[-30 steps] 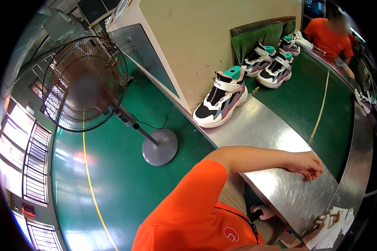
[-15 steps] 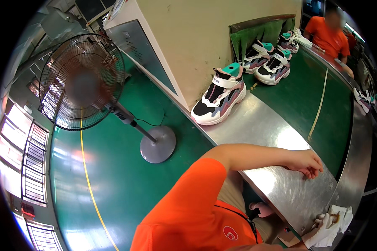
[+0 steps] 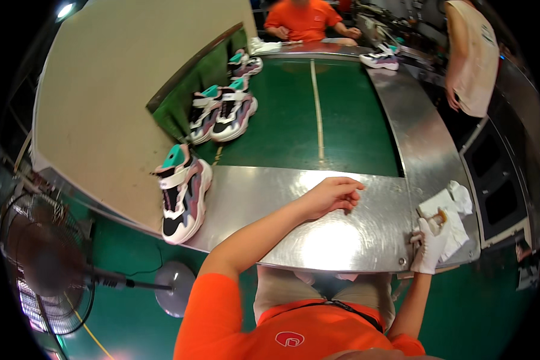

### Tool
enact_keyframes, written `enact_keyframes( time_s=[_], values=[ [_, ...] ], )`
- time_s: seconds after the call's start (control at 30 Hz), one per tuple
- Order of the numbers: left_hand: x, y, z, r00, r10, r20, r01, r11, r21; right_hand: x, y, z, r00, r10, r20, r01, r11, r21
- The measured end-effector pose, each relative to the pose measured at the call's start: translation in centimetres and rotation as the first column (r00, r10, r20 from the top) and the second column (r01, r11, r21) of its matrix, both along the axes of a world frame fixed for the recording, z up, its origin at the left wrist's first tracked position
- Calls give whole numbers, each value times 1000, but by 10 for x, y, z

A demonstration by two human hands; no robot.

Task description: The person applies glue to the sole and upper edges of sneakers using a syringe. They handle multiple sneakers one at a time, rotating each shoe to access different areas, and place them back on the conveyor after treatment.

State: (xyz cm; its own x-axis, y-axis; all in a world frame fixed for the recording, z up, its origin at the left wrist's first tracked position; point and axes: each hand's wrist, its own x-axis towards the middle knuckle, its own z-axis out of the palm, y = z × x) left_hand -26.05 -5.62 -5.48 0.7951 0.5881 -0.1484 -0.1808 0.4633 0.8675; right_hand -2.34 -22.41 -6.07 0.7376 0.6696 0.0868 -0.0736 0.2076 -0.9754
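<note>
My bare left hand rests on the metal worktop, its fingers loosely bent and nothing in them. At the right corner of the worktop, my right hand wears a white glove. Its fingers are bent onto a crumpled white cloth; a small yellow-brown patch or object shows at the fingertips, too small to identify. A white, black and pink sneaker with a teal insert stands on the worktop's left end. Beyond it, two similar sneakers stand together on the green belt.
Another sneaker stands farther along the belt, by a green flap curtain. One more sneaker sits at the far right. A person in orange sits opposite; another person stands right. A floor fan is at left.
My view has swung to the right, bringing the far end of the belt and a standing person into sight. My left hand stays on the worktop; my right hand, by the cloth, shows more fully.
</note>
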Motion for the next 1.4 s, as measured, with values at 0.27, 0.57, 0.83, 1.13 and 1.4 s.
enact_keyframes(
  time_s=[0.27,0.57,0.83,1.13,1.4],
  values=[
    [3,1,-2,1000,-21,4,21,1000,-2,-6,-6,11,993,37,-109,-35,999,25],
    [3,2,-5,1000,-15,-1,15,1000,14,-5,-5,19,977,88,-196,-90,996,1],
    [3,-1,-3,1000,-10,3,10,1000,15,-6,-6,23,983,65,-174,-71,997,-31],
    [4,-3,-1,1000,-21,14,21,1000,1,-7,-6,21,987,53,-153,-57,998,-23],
    [4,-3,-1,999,-25,20,25,1000,-3,-9,-8,21,990,57,-126,-62,998,-31]
  ],
)
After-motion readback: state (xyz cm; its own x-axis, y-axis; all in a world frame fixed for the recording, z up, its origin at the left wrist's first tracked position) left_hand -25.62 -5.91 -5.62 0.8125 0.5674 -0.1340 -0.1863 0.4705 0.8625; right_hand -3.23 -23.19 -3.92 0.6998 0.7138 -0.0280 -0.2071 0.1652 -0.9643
